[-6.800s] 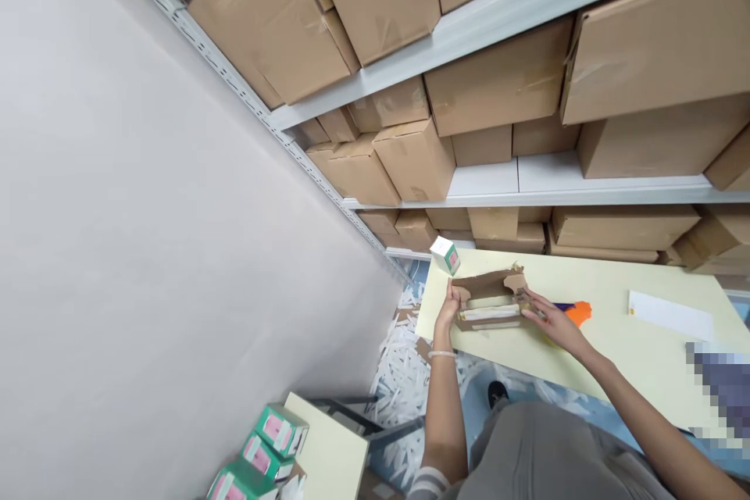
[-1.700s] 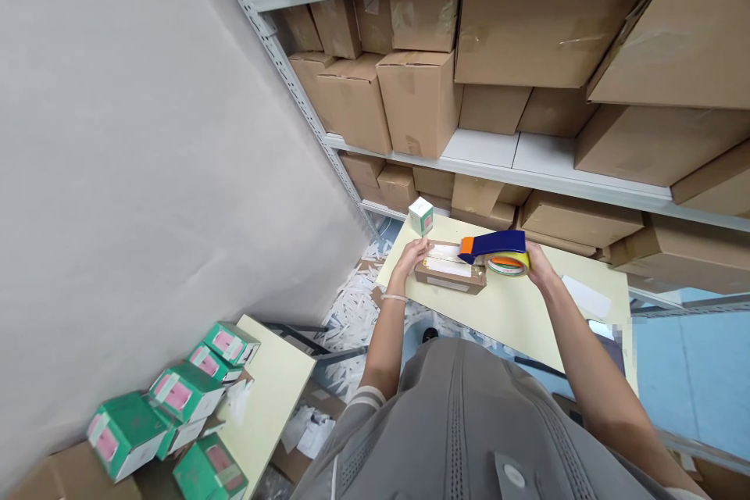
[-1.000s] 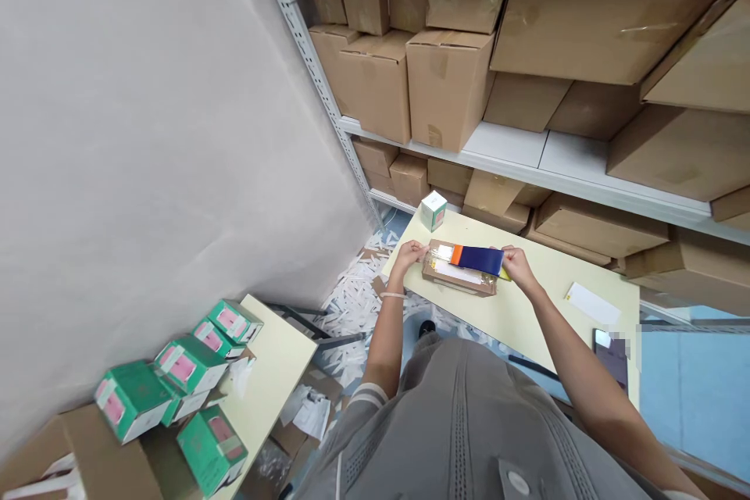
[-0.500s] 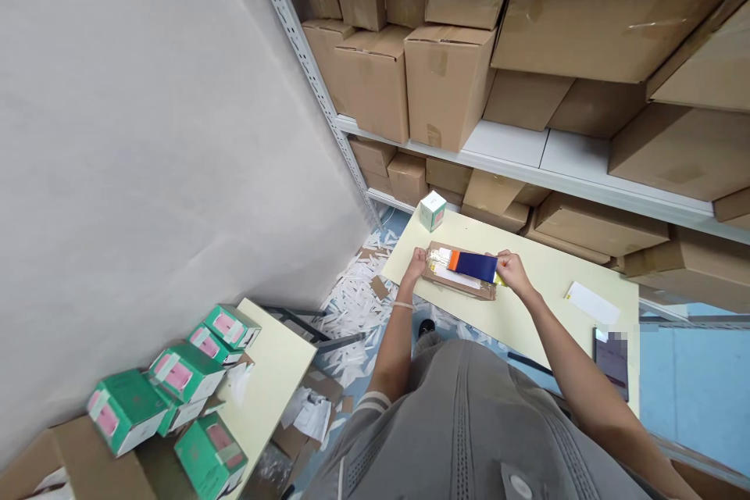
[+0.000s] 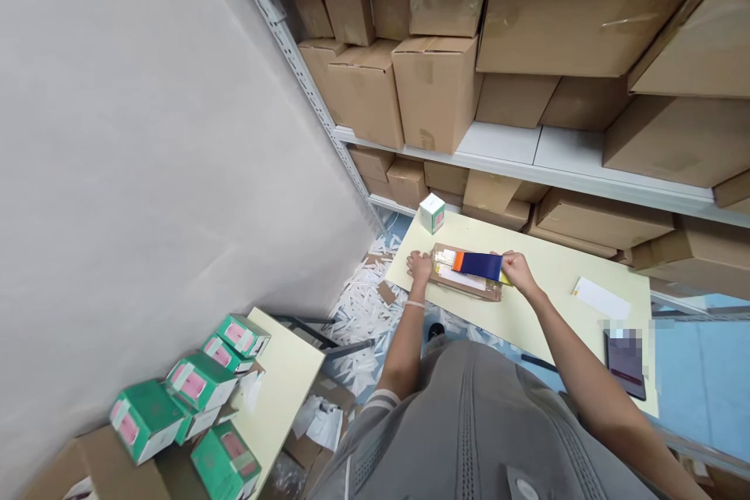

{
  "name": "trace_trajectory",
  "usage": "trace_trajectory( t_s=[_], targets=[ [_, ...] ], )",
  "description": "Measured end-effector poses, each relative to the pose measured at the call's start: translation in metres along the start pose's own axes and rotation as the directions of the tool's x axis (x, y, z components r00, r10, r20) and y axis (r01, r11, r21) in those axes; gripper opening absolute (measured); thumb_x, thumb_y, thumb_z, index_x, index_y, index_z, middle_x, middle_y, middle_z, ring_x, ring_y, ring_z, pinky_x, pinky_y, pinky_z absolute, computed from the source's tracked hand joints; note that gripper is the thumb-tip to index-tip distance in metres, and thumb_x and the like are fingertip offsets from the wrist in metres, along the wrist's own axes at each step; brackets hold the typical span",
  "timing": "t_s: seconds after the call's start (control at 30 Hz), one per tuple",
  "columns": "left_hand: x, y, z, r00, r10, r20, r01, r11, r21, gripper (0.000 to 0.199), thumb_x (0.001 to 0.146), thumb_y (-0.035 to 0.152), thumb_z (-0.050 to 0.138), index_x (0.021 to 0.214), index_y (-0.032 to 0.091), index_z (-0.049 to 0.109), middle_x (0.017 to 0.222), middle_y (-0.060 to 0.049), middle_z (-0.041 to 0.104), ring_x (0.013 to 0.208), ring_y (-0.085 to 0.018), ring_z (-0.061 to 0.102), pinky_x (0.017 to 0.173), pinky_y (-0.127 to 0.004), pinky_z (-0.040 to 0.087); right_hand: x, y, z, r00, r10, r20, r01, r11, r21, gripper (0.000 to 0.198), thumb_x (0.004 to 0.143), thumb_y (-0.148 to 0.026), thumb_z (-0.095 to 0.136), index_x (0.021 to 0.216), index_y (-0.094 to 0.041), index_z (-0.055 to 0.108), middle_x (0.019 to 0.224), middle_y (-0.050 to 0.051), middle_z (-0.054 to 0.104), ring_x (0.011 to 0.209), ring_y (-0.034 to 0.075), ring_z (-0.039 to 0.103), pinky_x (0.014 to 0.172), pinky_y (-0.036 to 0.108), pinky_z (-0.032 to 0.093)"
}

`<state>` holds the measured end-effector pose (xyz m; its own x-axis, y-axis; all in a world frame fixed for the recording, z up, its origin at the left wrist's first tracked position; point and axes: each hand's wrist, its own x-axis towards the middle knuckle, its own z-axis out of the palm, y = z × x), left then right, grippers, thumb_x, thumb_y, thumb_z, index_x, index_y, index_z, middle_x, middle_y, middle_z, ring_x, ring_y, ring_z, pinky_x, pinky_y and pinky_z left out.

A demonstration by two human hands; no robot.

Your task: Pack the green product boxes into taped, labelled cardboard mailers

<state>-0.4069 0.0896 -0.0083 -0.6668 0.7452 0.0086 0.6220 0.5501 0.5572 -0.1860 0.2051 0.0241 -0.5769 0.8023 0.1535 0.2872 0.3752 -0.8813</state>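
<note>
A brown cardboard parcel (image 5: 472, 291) with shiny clear tape lies on the pale yellow table, a white label (image 5: 460, 276) on its top. Over it stretches a flat dark blue strip (image 5: 480, 266) with an orange band and a yellow edge; its exact kind is unclear. My right hand (image 5: 516, 272) is closed on the strip's right end. At the parcel's left end is my left hand (image 5: 418, 266), its fingers apart and beside or touching the parcel's edge. A small white and green box (image 5: 432, 213) stands behind at the table's far left corner.
White paper (image 5: 601, 298) and a dark tablet-like device (image 5: 626, 363) lie on the table's right side. Shelves (image 5: 562, 148) of cardboard boxes rise behind. Several green boxes (image 5: 146, 418) crowd the lower-left table (image 5: 281, 375). Paper scraps (image 5: 366, 312) cover the floor.
My left hand's fingers have loosened from a closed grip at the parcel's left end and spread. My right hand still holds the blue strip. The view has shifted slightly.
</note>
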Motion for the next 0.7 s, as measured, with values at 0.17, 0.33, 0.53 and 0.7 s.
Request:
trace_trajectory(
  t_s=[0.17, 0.33, 0.53, 0.7],
  targets=[
    [0.001, 0.031, 0.006, 0.955, 0.291, 0.051, -0.294, 0.951, 0.096, 0.040, 0.102, 0.032, 0.025, 0.131, 0.027, 0.053, 0.148, -0.005, 0.047, 0.144, -0.021, 0.031, 0.122, -0.046, 0.019, 0.003, -0.009, -0.003, 1.000, 0.020, 0.011, -0.020, 0.999, -0.048, 0.064, 0.082, -0.065, 0.050, 0.040, -0.023, 0.026, 0.043, -0.004, 0.021, 0.048, 0.010, 0.031, 0.054, 0.026, 0.041],
    [0.008, 0.037, 0.012, 0.903, 0.387, 0.184, -0.414, 0.900, 0.138, 0.045, 0.102, 0.029, 0.018, 0.125, 0.028, 0.057, 0.141, -0.002, 0.055, 0.144, -0.018, 0.030, 0.123, -0.050, 0.012, 0.003, -0.019, -0.011, 0.996, 0.081, 0.032, -0.075, 0.987, -0.141, 0.060, 0.081, -0.066, 0.053, 0.042, -0.020, 0.049, 0.038, -0.004, 0.035, 0.050, 0.013, 0.047, 0.051, 0.024, 0.037],
    [-0.002, 0.028, 0.024, 0.937, 0.253, 0.242, -0.300, 0.935, 0.187, 0.039, 0.101, 0.029, 0.023, 0.111, 0.024, 0.060, 0.120, -0.010, 0.062, 0.126, -0.023, 0.049, 0.120, -0.058, 0.009, -0.005, -0.010, -0.018, 0.969, 0.235, -0.073, -0.238, 0.971, -0.034, 0.050, 0.078, -0.064, 0.058, 0.059, -0.021, 0.073, 0.061, 0.001, 0.071, 0.075, 0.026, 0.069, 0.067, 0.031, 0.051],
    [-0.011, 0.033, 0.032, 0.944, 0.253, 0.211, -0.284, 0.950, 0.129, 0.035, 0.100, 0.031, 0.029, 0.109, 0.023, 0.062, 0.116, -0.013, 0.061, 0.121, -0.027, 0.051, 0.119, -0.060, 0.004, -0.016, 0.002, -0.019, 0.948, 0.316, -0.034, -0.311, 0.945, 0.098, 0.044, 0.070, -0.066, 0.066, 0.064, -0.023, 0.077, 0.068, 0.001, 0.075, 0.078, 0.027, 0.072, 0.078, 0.037, 0.055]
  ],
)
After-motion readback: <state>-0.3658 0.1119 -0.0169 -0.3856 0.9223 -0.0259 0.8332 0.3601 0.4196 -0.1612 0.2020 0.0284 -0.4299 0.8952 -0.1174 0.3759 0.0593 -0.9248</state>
